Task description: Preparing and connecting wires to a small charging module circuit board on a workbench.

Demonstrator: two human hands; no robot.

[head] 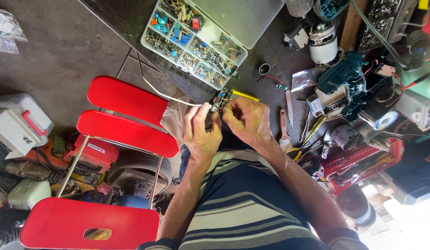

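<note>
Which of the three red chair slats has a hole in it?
The bottom red chair slat, nearest the camera, has an oval slot cut through it. The two red slats above it, closer to the hands, are solid.

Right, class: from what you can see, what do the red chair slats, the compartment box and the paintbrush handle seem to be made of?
Chair slats: probably glossy moulded plastic, with an even red sheen and rounded edges, on thin metal-looking rods.
Compartment box: clear plastic, since the small parts show through its walls and open lid.
Paintbrush handle: likely varnished wood, reddish-brown; too small to be sure.
</note>
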